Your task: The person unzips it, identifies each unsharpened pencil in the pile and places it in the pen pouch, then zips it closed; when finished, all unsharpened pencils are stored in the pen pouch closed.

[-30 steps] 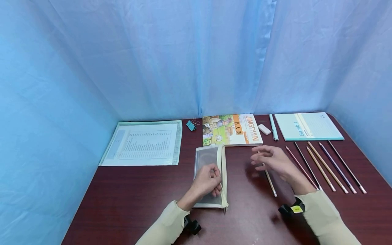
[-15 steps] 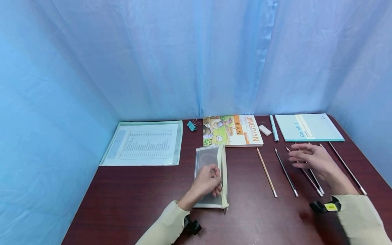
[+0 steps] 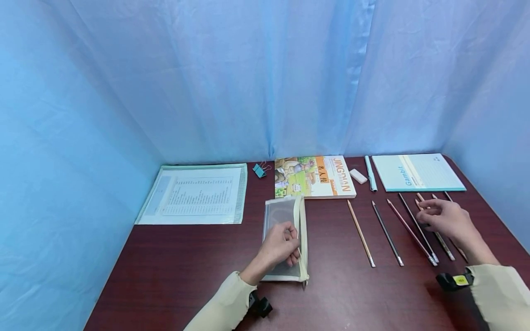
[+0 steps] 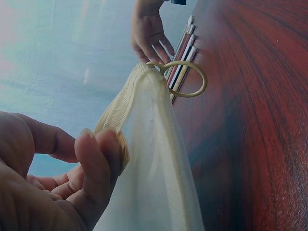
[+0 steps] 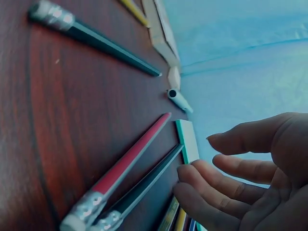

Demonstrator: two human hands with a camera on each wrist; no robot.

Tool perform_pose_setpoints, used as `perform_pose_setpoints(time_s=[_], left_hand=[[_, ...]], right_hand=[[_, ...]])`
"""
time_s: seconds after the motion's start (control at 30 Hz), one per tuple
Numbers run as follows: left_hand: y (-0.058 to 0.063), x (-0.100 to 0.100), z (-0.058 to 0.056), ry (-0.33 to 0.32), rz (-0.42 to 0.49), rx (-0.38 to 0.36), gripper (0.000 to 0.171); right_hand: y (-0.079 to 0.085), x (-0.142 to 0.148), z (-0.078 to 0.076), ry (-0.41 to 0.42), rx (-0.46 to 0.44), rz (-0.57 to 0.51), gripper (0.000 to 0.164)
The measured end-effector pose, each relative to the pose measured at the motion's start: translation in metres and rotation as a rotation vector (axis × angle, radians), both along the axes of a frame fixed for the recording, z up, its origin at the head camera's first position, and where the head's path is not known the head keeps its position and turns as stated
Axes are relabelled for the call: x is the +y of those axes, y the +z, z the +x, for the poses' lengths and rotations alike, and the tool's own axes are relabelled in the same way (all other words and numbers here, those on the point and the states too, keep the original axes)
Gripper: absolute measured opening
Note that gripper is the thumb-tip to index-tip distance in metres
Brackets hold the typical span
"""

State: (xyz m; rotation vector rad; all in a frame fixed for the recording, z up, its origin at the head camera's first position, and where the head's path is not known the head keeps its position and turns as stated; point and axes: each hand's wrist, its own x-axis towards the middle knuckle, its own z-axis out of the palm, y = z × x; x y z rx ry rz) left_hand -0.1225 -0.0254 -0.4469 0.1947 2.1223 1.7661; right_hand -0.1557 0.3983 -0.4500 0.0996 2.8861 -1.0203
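In the head view my left hand point(image 3: 281, 246) pinches the cream zipper edge of a see-through pencil pouch point(image 3: 279, 210) between thumb and finger. The left wrist view shows that pinch close up, with a looped zipper pull point(image 4: 206, 79) at the far end of the pouch. My right hand point(image 3: 449, 223) hovers low over the pencils at the right, its fingers loosely bent and nothing between them. Left of it lie a red pencil point(image 3: 407, 225), a dark pencil point(image 3: 387, 232) and a yellow pencil point(image 3: 360, 232). Several more pencils are partly hidden beneath the hand and forearm.
Along the back stand a picture-covered book point(image 3: 304, 177), a white eraser point(image 3: 358, 176), a pale pen point(image 3: 370, 173) and a notepad point(image 3: 426, 172). A teal binder clip point(image 3: 259, 170) lies by the sheet in a clear folder point(image 3: 238, 202). Blue curtain encloses the table.
My right hand has moved to the right across the row of pencils, uncovering the yellow, dark and red ones. My left hand has stayed put on the pouch.
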Motion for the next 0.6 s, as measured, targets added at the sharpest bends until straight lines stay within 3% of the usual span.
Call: perform_pose_setpoints(time_s=[0.17, 0.5, 0.6], left_hand=[[0.0, 0.0, 0.0, 0.002, 0.0, -0.005, 0.013], [0.0, 0.0, -0.001, 0.006, -0.002, -0.004, 0.013], [0.001, 0.0, -0.002, 0.011, -0.004, -0.005, 0.013]], right_hand=[[-0.004, -0.002, -0.006, 0.045, 0.076, 0.233, 0.041], [-0.008, -0.011, -0.011, 0.014, -0.048, 0.351, 0.043], [-0.006, -0.014, -0.013, 0.037, -0.056, 0.383, 0.034]])
